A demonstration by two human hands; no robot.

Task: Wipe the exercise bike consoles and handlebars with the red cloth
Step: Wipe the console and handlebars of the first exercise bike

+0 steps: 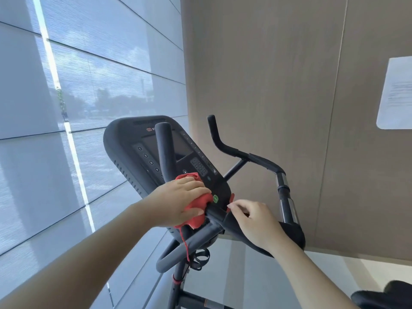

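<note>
- My left hand (178, 200) lies flat on the red cloth (199, 202). My fingers are spread over it and my thumb is tucked under the edge, so I hold it and press it down.
- The cloth is bunched up at the bottom of the console (169, 157), near the green button (215, 198). It also sits on the bend of the left handlebar (165, 148), which stands up in front of the screen.
- A thin red thread (185, 243) hangs down from the cloth. I think it could catch on the bike if I pull fast.
- My right hand (256, 221) rests on the bar just under the console. The fingers are curled loosely and hold nothing that I can see. A small bit of red shows just above them. I cannot tell if it is part of the cloth.
- The cloth looks soft and light. It will fold and squash any way I push it. I think a flat palm on top is the best way to hold it.
- The console looks hard and smooth, with lots of little buttons. I should rub gently so I do not push them.
- The right handlebar (245, 153) is round and long. I think wrapping the cloth around it and sliding would work well.
</note>
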